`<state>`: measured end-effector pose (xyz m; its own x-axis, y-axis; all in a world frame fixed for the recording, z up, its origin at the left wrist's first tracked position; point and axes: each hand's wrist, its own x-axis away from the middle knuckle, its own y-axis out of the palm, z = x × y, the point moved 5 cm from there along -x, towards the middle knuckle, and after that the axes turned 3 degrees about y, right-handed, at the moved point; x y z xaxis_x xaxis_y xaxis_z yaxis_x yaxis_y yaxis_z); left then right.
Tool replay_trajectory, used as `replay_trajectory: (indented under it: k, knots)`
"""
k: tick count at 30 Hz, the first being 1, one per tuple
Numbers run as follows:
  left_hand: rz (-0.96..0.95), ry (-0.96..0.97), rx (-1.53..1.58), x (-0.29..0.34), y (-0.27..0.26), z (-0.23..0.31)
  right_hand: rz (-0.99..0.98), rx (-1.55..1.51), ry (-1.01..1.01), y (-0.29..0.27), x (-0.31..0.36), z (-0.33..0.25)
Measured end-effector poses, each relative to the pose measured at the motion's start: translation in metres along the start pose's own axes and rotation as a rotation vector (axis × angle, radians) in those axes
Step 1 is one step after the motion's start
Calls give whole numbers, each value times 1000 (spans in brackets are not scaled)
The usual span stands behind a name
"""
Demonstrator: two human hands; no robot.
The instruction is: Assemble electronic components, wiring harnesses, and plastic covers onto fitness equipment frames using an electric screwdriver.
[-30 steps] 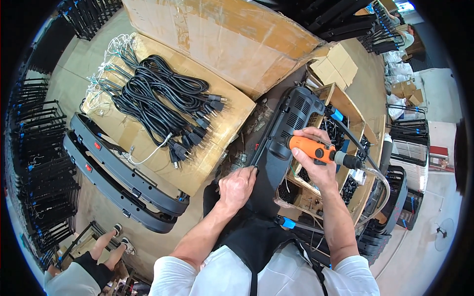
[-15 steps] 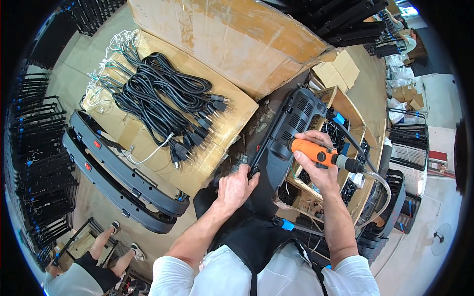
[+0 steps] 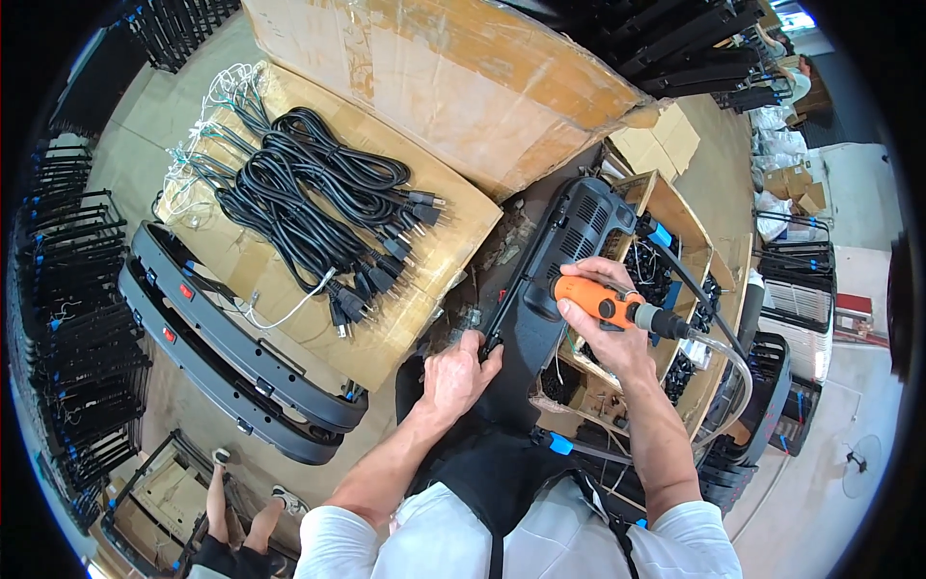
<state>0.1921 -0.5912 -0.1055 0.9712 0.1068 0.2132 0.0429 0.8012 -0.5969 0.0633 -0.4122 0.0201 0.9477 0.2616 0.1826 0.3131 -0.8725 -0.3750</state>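
An orange pneumatic screwdriver [image 3: 595, 299] is wrapped in my right hand [image 3: 617, 323], its clear air hose trailing off to the right. The tool's far-left end is over a long black plastic housing [image 3: 529, 336] with vent slots, which lies slantwise in front of me. My left hand [image 3: 455, 374] is closed at the left edge of that housing, thumb and fingers pinching there. What exactly lies under those fingertips is partly hidden.
Coiled black power cords [image 3: 309, 193] lie on a cardboard-covered surface [image 3: 424, 318] at the left. Two curved grey plastic covers [image 3: 236, 352] stand beside it. A wooden compartment box [image 3: 719, 275] of small parts is at the right. Another person's legs [image 3: 241, 531] show lower left.
My right hand has shifted slightly left with the screwdriver, further over the housing. My left hand keeps its grip, barely moved. The other person at lower left has moved downward.
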Motion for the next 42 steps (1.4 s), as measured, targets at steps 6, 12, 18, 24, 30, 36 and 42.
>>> replay_trajectory:
  k: [6, 12, 18, 24, 30, 36, 42]
  knots:
    - [23, -13, 8, 2, 7, -10, -64, 133, 2, 10, -9, -17]
    - [13, -24, 16, 2, 8, -8, -98, 219, -4, 13, -11, -20]
    - [33, -3, 50, 1, 8, -9, -92, 201, -47, 12, -16, -11]
    - [24, -17, 70, 1, 8, -11, -106, 165, -29, 14, -16, -5]
    - [6, -29, 87, 2, 8, -12, -123, 161, -83, 15, -17, -3]
    - [-29, -52, 107, 1, 2, -9, -124, 190, -12, 17, -14, -7]
    - [109, -187, 598, 22, -7, -13, 78, -61, -110, -11, 33, -20]
